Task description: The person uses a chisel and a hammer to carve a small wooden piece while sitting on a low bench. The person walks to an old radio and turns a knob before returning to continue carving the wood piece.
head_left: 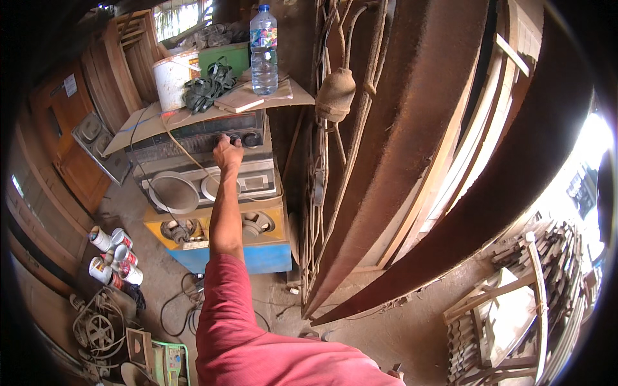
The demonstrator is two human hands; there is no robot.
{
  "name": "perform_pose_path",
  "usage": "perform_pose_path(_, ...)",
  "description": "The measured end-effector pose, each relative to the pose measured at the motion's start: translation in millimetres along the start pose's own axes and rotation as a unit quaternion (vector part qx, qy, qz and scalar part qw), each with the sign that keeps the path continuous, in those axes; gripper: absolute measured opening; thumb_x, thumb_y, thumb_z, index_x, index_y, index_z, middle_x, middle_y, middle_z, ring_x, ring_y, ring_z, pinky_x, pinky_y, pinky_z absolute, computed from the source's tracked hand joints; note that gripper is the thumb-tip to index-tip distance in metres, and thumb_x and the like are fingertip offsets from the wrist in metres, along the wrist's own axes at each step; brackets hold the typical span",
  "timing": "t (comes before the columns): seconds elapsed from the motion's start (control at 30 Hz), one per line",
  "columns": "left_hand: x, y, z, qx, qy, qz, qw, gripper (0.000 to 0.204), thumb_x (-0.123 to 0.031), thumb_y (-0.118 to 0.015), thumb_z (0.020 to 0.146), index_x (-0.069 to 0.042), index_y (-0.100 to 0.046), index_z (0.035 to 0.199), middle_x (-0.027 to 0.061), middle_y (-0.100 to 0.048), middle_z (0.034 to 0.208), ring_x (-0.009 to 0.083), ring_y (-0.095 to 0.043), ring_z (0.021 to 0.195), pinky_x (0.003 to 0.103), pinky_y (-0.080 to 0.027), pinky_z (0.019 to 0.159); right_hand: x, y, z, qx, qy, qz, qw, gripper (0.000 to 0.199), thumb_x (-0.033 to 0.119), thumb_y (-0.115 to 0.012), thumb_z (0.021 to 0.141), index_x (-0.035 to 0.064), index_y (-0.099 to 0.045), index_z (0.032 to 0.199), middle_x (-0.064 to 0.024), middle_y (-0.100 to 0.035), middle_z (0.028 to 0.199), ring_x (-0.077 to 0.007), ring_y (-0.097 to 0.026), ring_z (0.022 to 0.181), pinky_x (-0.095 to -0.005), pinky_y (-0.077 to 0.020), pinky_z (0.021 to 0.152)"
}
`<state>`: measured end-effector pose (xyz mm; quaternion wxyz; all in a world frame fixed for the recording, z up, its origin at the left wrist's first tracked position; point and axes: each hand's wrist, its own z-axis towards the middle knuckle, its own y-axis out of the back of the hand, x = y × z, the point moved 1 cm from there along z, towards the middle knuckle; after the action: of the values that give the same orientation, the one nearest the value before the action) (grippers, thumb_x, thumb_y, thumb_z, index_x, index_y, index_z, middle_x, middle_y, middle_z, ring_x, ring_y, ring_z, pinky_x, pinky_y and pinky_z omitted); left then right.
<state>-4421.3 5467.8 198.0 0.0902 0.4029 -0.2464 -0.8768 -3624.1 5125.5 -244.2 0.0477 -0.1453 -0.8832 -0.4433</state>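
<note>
Black-and-silver, the stereo point(183, 148) is reached from the front; its dark knob point(235, 139) is pinched by the left grip point(228, 153), a second knob point(250, 139) being set just rightward.

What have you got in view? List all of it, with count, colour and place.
cardboard sheet: 1, brown, upper centre-left
bottle: 1, clear, blue cap, on the sheet
bucket: 1, white, left of the bottle
straps: one tangle, black, beside the bucket
radio unit: 1, grey and black, under the sheet
knobs: at least 2, dark, radio unit's upper right
speaker box: 1, yellow and blue, below the radio unit
tubs: several, mainly white, left floor
spoked wheel: 1, greyish, lower left
beams: at least 2, rusty brown, right of centre
wood pieces: many, grey-brown, piled lower right
sleeve: 1, red, lower centre
left hand: 1, bare, at the knobs
</note>
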Motion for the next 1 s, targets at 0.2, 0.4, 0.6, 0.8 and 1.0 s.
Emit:
perform_pose_path(0.2, 3.1, 0.0, 0.6, -0.011, -0.004, -0.009, 1.000, 0.035, -0.028, -0.073, 0.077, -0.005, -0.064, 0.102, 0.0198, -0.068, 0.102, 0.0394, -0.065, 0.097, 0.044, -0.052, 0.085, -5.9, -4.3, -2.1, 0.001, -0.006, -0.001, 1.000, 0.015, 0.020, -0.064, 0.079, 0.0130, -0.062, 0.066, -0.0052, -0.061, 0.058, -0.0224, -0.063, 0.054, -0.0384, -0.0496, 0.051)
perform_pose_path(0.4, 1.3, 2.9, -0.2, -0.004, 0.016, -0.019, 1.000, 0.036, -0.028, -0.074, 0.077, -0.004, -0.064, 0.102, 0.0205, -0.068, 0.102, 0.0391, -0.065, 0.098, 0.044, -0.052, 0.086, -10.3, -10.3, -5.4, -0.001, -0.006, -0.002, 1.000, 0.014, 0.020, -0.064, 0.078, 0.0129, -0.061, 0.066, -0.0049, -0.060, 0.057, -0.0225, -0.063, 0.053, -0.0386, -0.0492, 0.051)
perform_pose_path(0.6, 12.4, 5.4, 6.8, -0.019, 0.026, -0.009, 0.999, 0.037, -0.031, -0.074, 0.077, -0.005, -0.065, 0.102, 0.0210, -0.068, 0.100, 0.0398, -0.065, 0.097, 0.044, -0.052, 0.085, -20.7, -40.3, -9.1, 0.003, 0.005, -0.023, 1.000, 0.014, 0.020, -0.064, 0.078, 0.0129, -0.060, 0.067, -0.0047, -0.060, 0.056, -0.0227, -0.062, 0.052, -0.0387, -0.0489, 0.050)
perform_pose_path(0.8, 20.4, -62.4, 6.2, -0.069, -0.035, -0.004, 0.997, 0.032, -0.037, -0.073, 0.072, -0.009, -0.064, 0.085, 0.0152, -0.070, 0.089, 0.0364, -0.068, 0.085, 0.044, -0.054, 0.079, -129.4, -92.4, -19.7, -0.094, 0.132, -0.328, 0.931, 0.014, 0.021, -0.064, 0.078, 0.0128, -0.060, 0.067, -0.0044, -0.059, 0.056, -0.0228, -0.061, 0.052, -0.0388, -0.0486, 0.050)
perform_pose_path(1.0, 56.7, -53.9, 33.5, -0.029, -0.038, -0.025, 0.999, 0.036, -0.041, -0.068, 0.077, -0.009, -0.064, 0.095, 0.0155, -0.068, 0.095, 0.0365, -0.066, 0.089, 0.044, -0.052, 0.079, -52.5, -71.3, -33.1, -0.128, 0.130, -0.284, 0.941, 0.012, 0.020, -0.068, 0.072, 0.0168, -0.062, 0.062, -0.0029, -0.059, 0.055, -0.0195, -0.064, 0.056, -0.0356, -0.0482, 0.052)
